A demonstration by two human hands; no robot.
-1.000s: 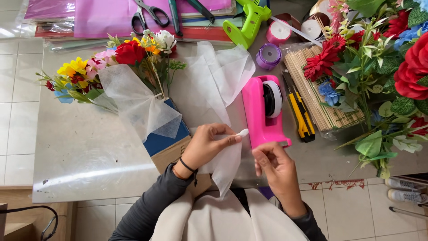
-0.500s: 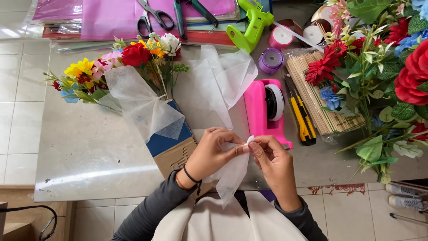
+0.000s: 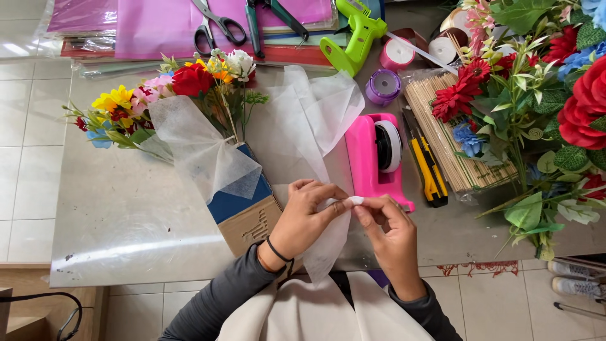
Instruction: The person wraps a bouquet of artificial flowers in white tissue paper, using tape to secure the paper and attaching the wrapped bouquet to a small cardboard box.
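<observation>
Two hands meet at the lower middle of the frame: your left hand and your right hand both pinch the gathered waist of a sheet of white wrapping fabric, fingertips closed tight on it, with a small strip of tape showing between them. The fabric fans upward toward the centre and hangs below your hands. Just right of it stands a pink tape dispenser, with a yellow knife beside that. At the left a bouquet lies in a box, already wrapped with similar fabric.
</observation>
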